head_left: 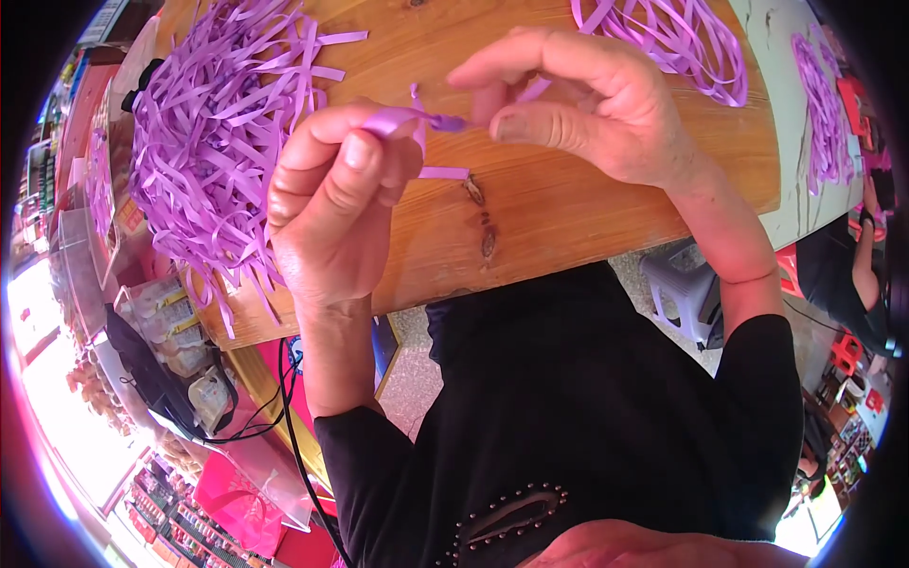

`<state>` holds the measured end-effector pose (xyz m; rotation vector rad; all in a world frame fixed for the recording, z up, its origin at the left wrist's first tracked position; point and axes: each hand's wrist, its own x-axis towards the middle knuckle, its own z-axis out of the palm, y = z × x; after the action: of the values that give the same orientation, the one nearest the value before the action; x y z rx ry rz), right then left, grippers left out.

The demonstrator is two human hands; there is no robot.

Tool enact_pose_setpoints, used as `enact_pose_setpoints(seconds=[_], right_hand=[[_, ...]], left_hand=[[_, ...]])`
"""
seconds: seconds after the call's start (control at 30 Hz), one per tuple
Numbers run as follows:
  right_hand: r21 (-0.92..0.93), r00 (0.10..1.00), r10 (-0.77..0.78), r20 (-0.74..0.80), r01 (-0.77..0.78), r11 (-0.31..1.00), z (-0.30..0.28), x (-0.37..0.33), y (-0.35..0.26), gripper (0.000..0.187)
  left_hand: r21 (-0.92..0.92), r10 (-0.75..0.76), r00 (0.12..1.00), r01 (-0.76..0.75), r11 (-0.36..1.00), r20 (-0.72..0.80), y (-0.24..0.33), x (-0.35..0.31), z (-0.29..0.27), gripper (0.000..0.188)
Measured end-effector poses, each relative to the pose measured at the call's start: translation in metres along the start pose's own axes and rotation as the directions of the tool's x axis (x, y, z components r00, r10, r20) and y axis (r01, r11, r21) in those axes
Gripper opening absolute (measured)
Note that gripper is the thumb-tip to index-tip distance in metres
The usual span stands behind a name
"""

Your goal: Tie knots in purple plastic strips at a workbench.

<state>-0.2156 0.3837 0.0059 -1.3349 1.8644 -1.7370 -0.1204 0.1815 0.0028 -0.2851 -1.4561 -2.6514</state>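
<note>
My left hand [331, 199] is closed, pinching a purple ribbon [390, 120] between thumb and forefinger above the wooden table [549, 218]. A small darker knot [447, 123] sits in this ribbon just beyond the fingertips, with a short tail sticking up. On the other side of the knot is my right hand [587, 114], its index finger lifted and curved. Its thumb and another finger come together by the knot's end, and a strip of purple ribbon shows inside the hand. Exactly how those fingers grip is partly hidden.
A big heap of knotted purple ribbons [208, 142] covers the table's left side. Long ribbon loops [677, 43] lie at the far right, and another bundle [822, 114] rests on a white surface. Below the table's edge stands a grey plastic stool [680, 293]. Black cables [289, 417] hang at left.
</note>
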Motion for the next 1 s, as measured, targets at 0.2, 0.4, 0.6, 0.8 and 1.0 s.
enact_pose_setpoints(seconds=[0.2,0.4,0.6,0.8,1.0], right_hand=[[-0.087,0.989,-0.129,-0.072,0.123,0.989,0.015,0.005,-0.002,0.037],[0.092,0.968,-0.103,-0.23,0.127,0.988,-0.008,0.006,0.004,0.018],[-0.373,0.989,-0.147,0.003,0.138,0.918,-0.011,0.0,-0.047,0.035],[-0.656,0.924,-0.379,-0.055,0.253,0.711,-0.009,0.001,-0.041,0.036],[-0.745,0.972,-0.232,0.037,0.182,0.642,-0.014,0.011,-0.036,0.035]], left_hand=[[-0.082,-0.06,0.997,0.064,0.995,0.045,0.006,0.001,0.016,0.017],[0.49,0.084,0.987,-0.007,0.872,-0.136,0.01,-0.001,0.016,0.017],[0.897,0.395,0.917,-0.122,0.426,-0.063,0.004,0.002,0.021,0.026],[0.707,0.219,0.974,-0.111,0.698,-0.063,-0.017,0.006,0.039,0.035],[0.859,0.339,0.933,-0.273,0.433,0.125,-0.01,0.017,0.031,0.018]])
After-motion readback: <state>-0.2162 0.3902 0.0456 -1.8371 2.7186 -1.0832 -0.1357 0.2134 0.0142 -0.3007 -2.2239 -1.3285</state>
